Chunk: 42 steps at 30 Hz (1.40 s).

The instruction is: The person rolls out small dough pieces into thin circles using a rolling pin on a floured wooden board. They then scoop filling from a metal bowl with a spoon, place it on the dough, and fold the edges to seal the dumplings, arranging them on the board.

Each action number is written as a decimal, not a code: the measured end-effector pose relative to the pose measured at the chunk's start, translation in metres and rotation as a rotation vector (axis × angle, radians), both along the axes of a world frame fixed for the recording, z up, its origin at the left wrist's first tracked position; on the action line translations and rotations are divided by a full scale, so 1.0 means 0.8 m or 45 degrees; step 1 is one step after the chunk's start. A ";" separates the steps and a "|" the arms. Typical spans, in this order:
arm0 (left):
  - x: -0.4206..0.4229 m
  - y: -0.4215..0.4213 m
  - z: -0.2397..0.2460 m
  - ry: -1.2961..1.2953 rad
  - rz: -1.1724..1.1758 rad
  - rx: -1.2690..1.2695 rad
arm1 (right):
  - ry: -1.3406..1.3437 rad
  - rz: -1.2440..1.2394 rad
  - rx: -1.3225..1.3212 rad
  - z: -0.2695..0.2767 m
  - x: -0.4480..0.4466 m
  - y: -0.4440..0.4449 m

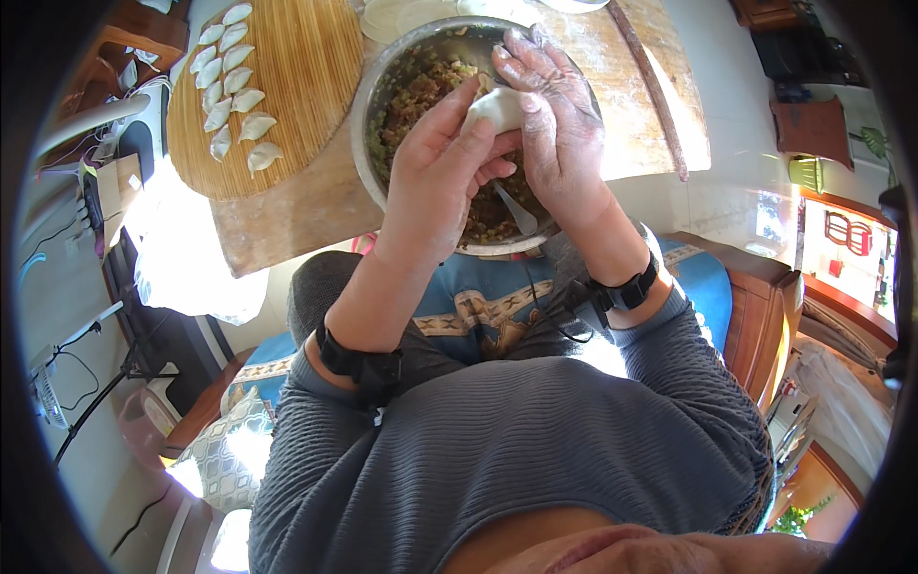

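A partly folded dumpling (pixel 495 111), its white wrapper bulging, is held up between both hands over the steel bowl (pixel 361 154). My left hand (pixel 437 168) grips it, with the thumb across its near side. My right hand (pixel 563 136), dusted with flour, has its thumb against the dumpling's right end and its other fingers stretched upward. A bit of filling seems to show at the dumpling's top edge. Minced filling (pixel 416 100) with green pieces lies in the bowl. A metal spoon handle (pixel 518 212) leans out of it towards me.
Left of the bowl, several folded dumplings (pixel 237 79) sit in rows on a round bamboo board (pixel 308 79). Flat wrappers (pixel 391 18) lie behind the bowl. On the right of the floury wooden tabletop (pixel 602 50) is a thin rolling pin (pixel 649 86).
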<state>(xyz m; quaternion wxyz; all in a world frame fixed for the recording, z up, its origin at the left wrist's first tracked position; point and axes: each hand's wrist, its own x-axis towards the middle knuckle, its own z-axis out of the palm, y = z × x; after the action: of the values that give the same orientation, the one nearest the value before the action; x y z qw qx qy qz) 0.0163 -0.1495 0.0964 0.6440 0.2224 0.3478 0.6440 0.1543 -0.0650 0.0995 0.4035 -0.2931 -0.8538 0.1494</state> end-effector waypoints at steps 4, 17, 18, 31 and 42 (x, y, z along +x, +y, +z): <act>-0.002 -0.002 0.006 0.202 0.011 0.073 | 0.170 0.027 -0.357 0.000 0.003 -0.006; -0.024 -0.004 0.016 1.680 0.680 0.703 | 0.787 0.562 -1.148 0.022 0.002 -0.043; -0.026 -0.001 0.014 1.665 0.667 0.751 | 0.641 0.494 -1.111 0.021 0.003 -0.044; -0.023 0.005 0.002 1.724 0.629 0.982 | 0.302 0.363 -0.027 0.020 -0.002 -0.048; -0.021 -0.004 0.013 1.294 0.424 0.652 | 0.417 0.173 -0.256 0.023 -0.001 -0.061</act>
<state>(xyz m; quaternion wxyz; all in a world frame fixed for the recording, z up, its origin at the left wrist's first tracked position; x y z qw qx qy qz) -0.0006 -0.1529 0.1064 0.2128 0.5938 0.4765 0.6125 0.1533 -0.1135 0.1176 0.4947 -0.2455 -0.7753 0.3064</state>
